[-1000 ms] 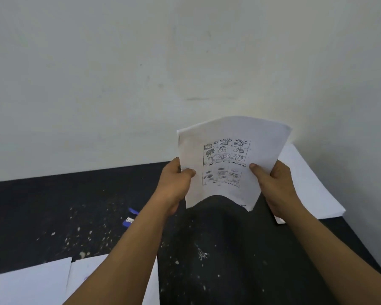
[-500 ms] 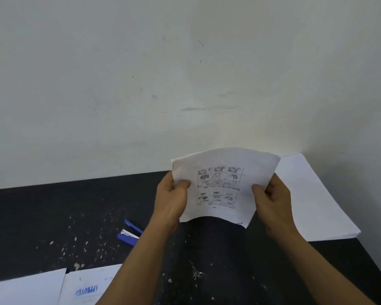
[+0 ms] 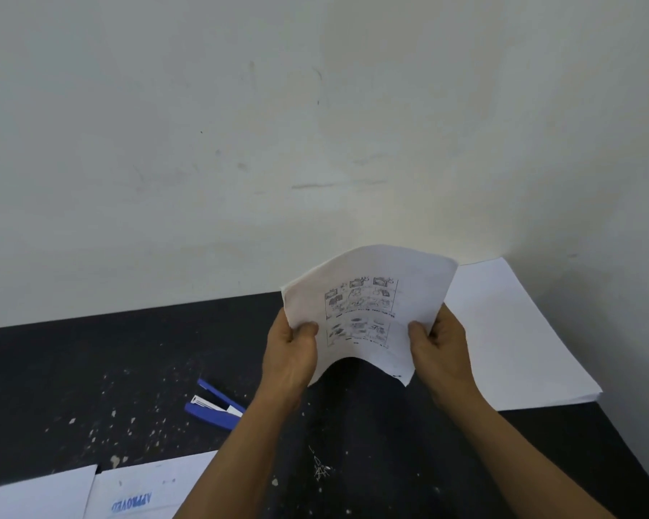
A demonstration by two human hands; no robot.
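Note:
I hold a thin set of white printed sheets upright above the black table, with small black picture panels on the page facing me. My left hand pinches the sheets' left edge, thumb on the front. On the right edge, my right hand pinches them the same way. The paper bows between the two hands and its lower edge arches upward.
A blue stapler lies open on the table left of my left forearm. A stack of white paper sits at the back right by the wall. Two sheets, one with a blue stamp, lie at the front left edge.
The view has tilted, so the hands and sheets appear lower in the picture and the stapler and stamped sheet have come into sight. Both hands keep their grip; the paper's lower edge arches more.

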